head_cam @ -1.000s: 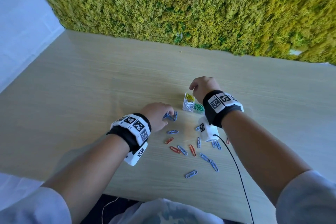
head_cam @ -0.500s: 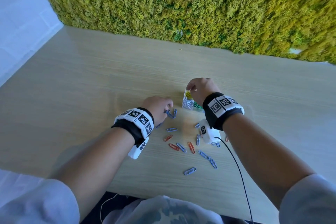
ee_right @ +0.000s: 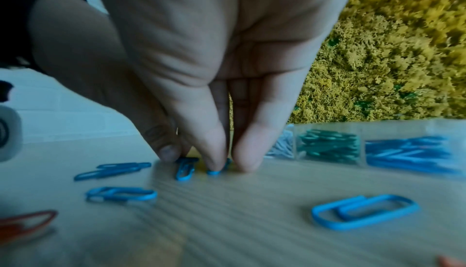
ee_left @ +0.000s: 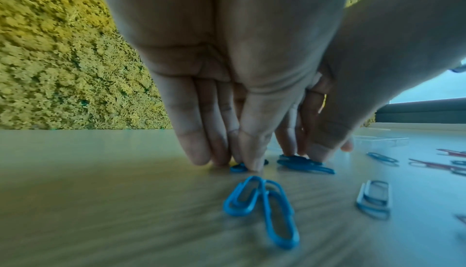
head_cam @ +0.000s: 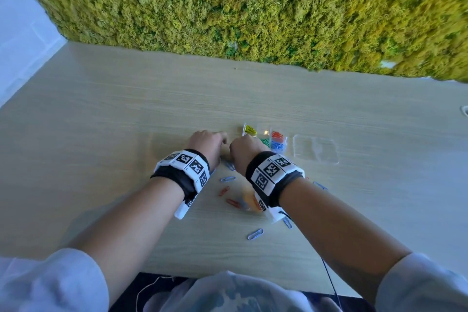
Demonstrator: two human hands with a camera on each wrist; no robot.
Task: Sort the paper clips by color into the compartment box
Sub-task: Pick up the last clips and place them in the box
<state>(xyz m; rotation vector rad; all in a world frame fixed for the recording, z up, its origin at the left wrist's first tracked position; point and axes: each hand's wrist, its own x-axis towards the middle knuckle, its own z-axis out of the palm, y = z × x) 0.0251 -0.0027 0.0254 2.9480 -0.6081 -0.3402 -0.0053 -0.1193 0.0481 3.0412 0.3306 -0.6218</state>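
Nearest me on the table (head_cam: pixel 101 134) lie loose clips: a pale blue clip (head_cam: pixel 255 234) by my rt forearm, red clips (head_cam: pixel 224 191) btw my wrists, another blue one (head_cam: pixel 228 179) just past them. Both wrists wear bands w/ black-and-white square code tags; no readable text anywhere. Head view shows only the backs of my hands, side by side, almost touching. Wrist cams show more: my left hand (ee_left: pixel 234 96) has thumb and fingertips drawn together, pinching a blue clip (ee_left: pixel 238 167) against the table, two more blue clips (ee_left: pixel 264 207) lying nearer the cam. My right hand (ee_right: pixel 219 92) likewise pinches down on a blue clip (ee_right: pixel 214 169). Just beyond the rt hand sits the compartment box (head_cam: pixel 264 140) holding yellow, green, red, blue lots, green and blue cells nearest. Its clear lid (head_cam: pixel 315 149) lies beside it, moss wall (head_cam: pixel 253 7) behind.
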